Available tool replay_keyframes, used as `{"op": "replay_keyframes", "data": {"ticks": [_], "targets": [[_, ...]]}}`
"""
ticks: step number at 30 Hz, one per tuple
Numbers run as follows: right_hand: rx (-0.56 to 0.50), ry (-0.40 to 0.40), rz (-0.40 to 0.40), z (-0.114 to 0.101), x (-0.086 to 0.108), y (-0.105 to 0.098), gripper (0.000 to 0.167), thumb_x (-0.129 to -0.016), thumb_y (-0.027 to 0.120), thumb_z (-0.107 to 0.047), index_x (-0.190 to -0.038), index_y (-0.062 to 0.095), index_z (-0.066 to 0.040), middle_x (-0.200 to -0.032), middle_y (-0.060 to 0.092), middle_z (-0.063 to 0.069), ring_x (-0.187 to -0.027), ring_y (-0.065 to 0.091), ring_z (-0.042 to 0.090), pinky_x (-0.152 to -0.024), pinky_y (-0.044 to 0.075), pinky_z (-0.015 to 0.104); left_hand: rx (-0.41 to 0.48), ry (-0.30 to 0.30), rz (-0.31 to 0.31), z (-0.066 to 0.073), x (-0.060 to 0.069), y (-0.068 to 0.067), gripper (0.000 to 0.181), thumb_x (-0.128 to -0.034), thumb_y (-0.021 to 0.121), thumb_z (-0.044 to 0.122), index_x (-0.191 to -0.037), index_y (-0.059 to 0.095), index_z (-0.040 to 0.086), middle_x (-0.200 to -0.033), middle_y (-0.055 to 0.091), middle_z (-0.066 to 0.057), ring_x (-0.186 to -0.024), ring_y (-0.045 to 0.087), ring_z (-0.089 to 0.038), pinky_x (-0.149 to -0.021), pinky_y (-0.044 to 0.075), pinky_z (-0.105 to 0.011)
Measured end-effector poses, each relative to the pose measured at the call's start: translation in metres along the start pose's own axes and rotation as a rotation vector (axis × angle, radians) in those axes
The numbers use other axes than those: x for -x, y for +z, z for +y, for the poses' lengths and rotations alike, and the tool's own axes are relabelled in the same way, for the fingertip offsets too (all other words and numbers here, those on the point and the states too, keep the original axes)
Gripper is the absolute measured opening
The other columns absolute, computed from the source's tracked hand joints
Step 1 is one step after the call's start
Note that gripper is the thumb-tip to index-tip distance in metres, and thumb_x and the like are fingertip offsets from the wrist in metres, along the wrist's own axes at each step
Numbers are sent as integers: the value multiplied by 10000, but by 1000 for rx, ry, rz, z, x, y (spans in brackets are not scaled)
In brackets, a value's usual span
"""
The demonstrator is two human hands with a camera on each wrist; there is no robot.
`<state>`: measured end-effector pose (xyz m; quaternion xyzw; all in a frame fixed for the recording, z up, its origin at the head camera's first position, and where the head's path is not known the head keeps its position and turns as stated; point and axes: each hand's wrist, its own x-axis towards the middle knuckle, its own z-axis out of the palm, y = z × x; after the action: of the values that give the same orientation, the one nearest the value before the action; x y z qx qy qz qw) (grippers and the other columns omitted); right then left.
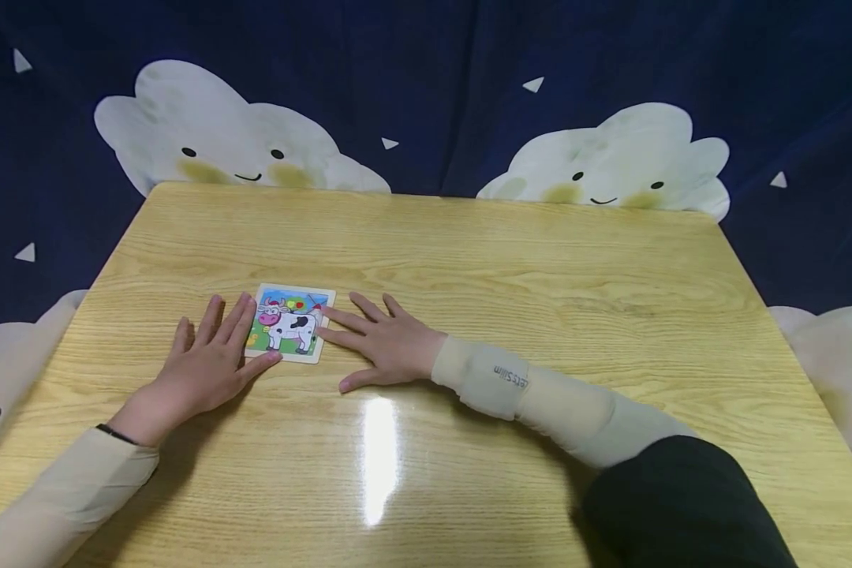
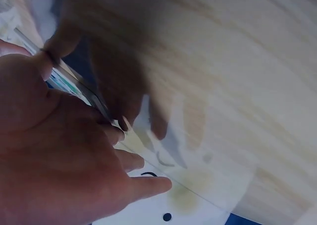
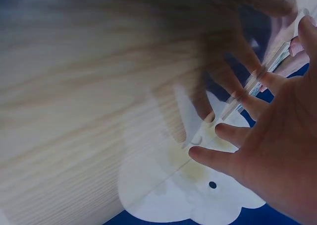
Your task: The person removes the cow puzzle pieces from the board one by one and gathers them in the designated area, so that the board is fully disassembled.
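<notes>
A small square cow picture board (image 1: 293, 322) with a pale border lies flat on the table. My left hand (image 1: 209, 364) is at its left side, with straight fingers along that edge and the thumb at the lower edge. From the other side, my right hand (image 1: 396, 347) touches the right edge with two straight fingertips, its thumb spread away on the wood. In the left wrist view the board's thin edge (image 2: 74, 81) shows beside my left hand (image 2: 64, 155). In the right wrist view my right hand's (image 3: 285, 145) fingertips meet the board's edge (image 3: 257, 84).
The wood-grain table (image 1: 539, 268) is glossy, with a bright reflection (image 1: 379, 465) near the front. Behind it hangs a dark blue cloth (image 1: 426, 95) with smiling white clouds (image 1: 610, 158).
</notes>
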<state>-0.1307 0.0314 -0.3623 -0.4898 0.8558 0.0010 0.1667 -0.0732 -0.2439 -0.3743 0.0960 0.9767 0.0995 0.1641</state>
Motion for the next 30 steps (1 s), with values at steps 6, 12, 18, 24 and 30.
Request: {"op": "replay_keyframes", "data": {"ticks": [6, 12, 18, 24, 30], "targets": [[-25, 10, 13, 10, 15, 4, 802, -936, 413, -684, -1586, 114, -320, -1648, -13, -59, -1494, -40, 309, -1143, 97, 615, -26, 55, 19, 13, -2, 1, 891, -994, 369, 606, -1572, -23, 53, -1630, -2, -176, -1458, -94, -433, -1076, -57, -700], [-44, 22, 29, 19, 33, 7, 803, -935, 431, -676, -1585, 130, -313, -1648, 4, -55, -1495, -39, 303, -1143, 81, 616, -30, 105, 21, 26, -3, 2, 890, -989, 405, 595, -1577, 4, 61, -1637, 11, -150, -1469, -58, -415, -1084, -31, -696], [-63, 16, 46, 27, 50, 9, 795, -942, 454, -651, -1586, 165, -284, -1649, 40, -25, -1494, -9, 323, -1131, 102, 635, -24, 142, 19, 40, -4, 3, 902, -976, 420, 613, -1581, 26, 72, -1642, 16, -124, -1477, -33, -392, -1093, -9, -688], [-60, 23, 60, 32, 69, 12, 794, -942, 454, -651, -1585, 178, -274, -1648, 61, -11, -1492, 0, 333, -1126, 117, 643, -7, 191, 14, 53, -5, 4, 883, -979, 429, 602, -1580, 74, 62, -1643, 30, -112, -1484, -19, -370, -1095, -2, -688], [-73, 30, 81, 38, 88, 17, 786, -945, 459, -643, -1583, 196, -266, -1647, 76, -6, -1491, 21, 339, -1128, 119, 636, -13, 236, 16, 66, -8, 6, 873, -979, 436, 596, -1579, 97, 61, -1644, 51, -102, -1487, -13, -351, -1104, 6, -676]]}}
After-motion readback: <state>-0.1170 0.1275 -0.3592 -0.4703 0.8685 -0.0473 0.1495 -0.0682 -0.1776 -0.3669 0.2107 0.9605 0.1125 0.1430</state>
